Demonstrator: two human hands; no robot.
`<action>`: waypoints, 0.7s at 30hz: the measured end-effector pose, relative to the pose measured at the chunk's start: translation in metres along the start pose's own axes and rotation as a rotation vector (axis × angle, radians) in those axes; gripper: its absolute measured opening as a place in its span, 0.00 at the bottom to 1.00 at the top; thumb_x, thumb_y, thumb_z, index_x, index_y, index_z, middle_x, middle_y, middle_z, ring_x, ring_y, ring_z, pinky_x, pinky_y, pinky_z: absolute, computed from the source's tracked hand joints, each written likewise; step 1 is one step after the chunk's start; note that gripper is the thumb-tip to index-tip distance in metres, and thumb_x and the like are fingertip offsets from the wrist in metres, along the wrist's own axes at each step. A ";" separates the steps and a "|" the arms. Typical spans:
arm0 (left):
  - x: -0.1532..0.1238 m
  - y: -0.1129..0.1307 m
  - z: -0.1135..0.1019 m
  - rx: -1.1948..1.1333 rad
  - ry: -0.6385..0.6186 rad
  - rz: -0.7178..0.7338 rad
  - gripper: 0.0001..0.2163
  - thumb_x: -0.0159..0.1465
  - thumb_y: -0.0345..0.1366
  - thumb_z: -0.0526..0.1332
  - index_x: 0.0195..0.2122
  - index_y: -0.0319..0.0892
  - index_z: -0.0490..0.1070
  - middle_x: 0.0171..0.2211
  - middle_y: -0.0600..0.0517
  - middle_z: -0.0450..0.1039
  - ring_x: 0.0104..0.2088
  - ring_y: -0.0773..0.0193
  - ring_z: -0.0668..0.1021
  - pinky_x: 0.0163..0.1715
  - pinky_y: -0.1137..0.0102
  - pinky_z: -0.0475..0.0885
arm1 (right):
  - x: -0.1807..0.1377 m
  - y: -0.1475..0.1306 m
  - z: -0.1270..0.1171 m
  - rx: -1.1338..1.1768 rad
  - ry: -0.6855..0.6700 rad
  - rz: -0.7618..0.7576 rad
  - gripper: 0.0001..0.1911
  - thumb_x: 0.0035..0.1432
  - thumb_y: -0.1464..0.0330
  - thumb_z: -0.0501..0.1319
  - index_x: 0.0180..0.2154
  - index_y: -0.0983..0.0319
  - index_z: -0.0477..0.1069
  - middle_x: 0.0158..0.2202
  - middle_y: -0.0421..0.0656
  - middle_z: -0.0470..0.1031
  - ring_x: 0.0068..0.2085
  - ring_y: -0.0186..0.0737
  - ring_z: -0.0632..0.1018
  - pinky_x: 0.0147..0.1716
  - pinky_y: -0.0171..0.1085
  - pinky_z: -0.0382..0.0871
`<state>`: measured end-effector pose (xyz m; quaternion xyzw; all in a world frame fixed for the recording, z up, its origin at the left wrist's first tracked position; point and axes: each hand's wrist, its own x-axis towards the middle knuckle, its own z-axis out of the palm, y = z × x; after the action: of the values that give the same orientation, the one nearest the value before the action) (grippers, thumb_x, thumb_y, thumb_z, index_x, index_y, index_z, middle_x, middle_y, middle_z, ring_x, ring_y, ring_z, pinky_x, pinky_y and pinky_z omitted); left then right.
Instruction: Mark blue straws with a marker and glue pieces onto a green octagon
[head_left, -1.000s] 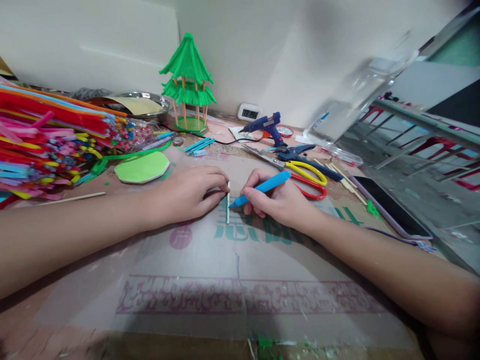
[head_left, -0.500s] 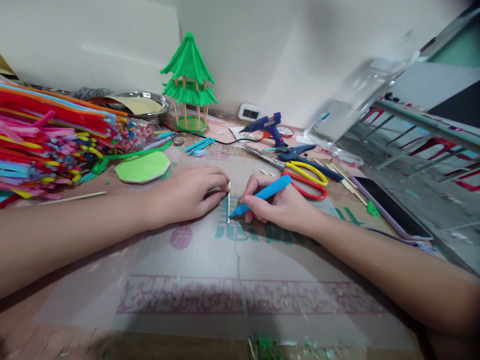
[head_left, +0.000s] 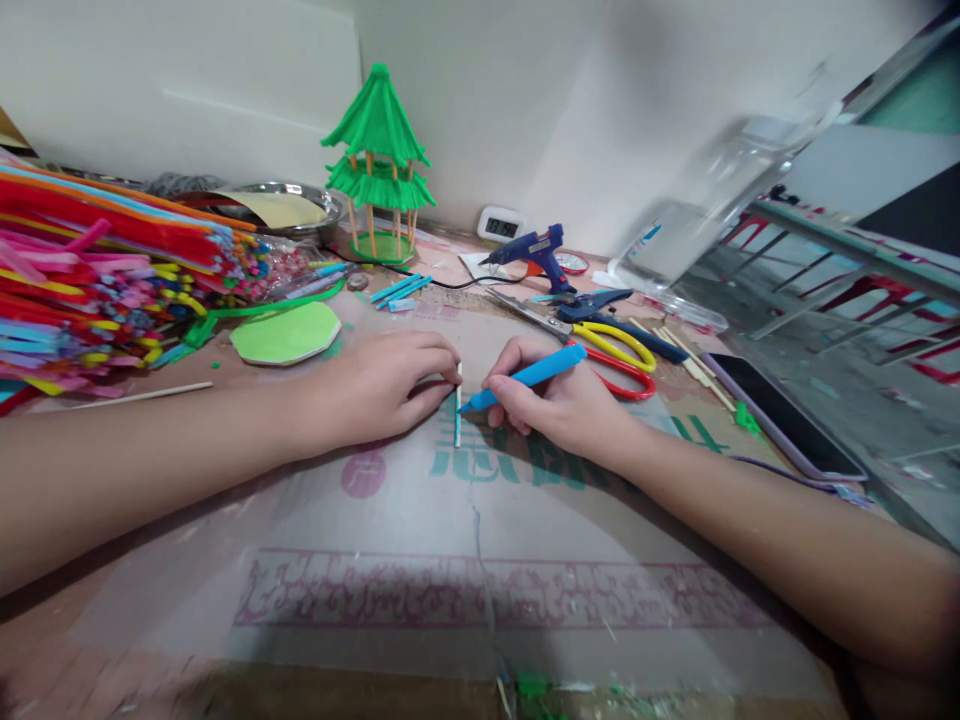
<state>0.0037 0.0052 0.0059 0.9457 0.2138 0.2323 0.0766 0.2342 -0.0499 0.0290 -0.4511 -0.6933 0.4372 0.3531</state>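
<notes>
A short thin wooden stick (head_left: 458,425), partly coloured blue, lies upright in the view on the plastic-covered table. The fingertips of my left hand (head_left: 397,385) are closed on its far end. In my right hand (head_left: 555,400) is a blue marker pen (head_left: 536,373), gripped like a pencil. The pen's tip touches or nearly touches the stick about midway along its length. Several blue sticks (head_left: 401,290) lie farther back. Behind them stands a small green-roofed pavilion model (head_left: 381,170) on wooden posts.
Bundles of coloured pipe cleaners (head_left: 97,290) and a light green octagonal piece (head_left: 286,335) lie on the left. Toward the back right are a blue glue gun (head_left: 536,252), scissors (head_left: 619,345), pliers (head_left: 600,303) and a white digital clock (head_left: 501,224). A phone (head_left: 784,415) rests at the right edge.
The marker tip has shifted from near the stick's close end up toward its middle. More blue shows on the close part of the stick. My left hand stays put.
</notes>
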 end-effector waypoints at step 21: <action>0.001 0.000 -0.001 -0.007 -0.008 -0.002 0.11 0.74 0.34 0.55 0.43 0.40 0.77 0.48 0.44 0.81 0.48 0.54 0.82 0.49 0.61 0.75 | -0.003 0.001 -0.001 -0.031 -0.084 -0.050 0.09 0.62 0.66 0.68 0.33 0.60 0.69 0.23 0.37 0.78 0.20 0.30 0.70 0.19 0.30 0.63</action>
<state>0.0038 0.0054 0.0069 0.9462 0.2135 0.2292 0.0810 0.2370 -0.0523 0.0279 -0.4201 -0.7254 0.4361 0.3274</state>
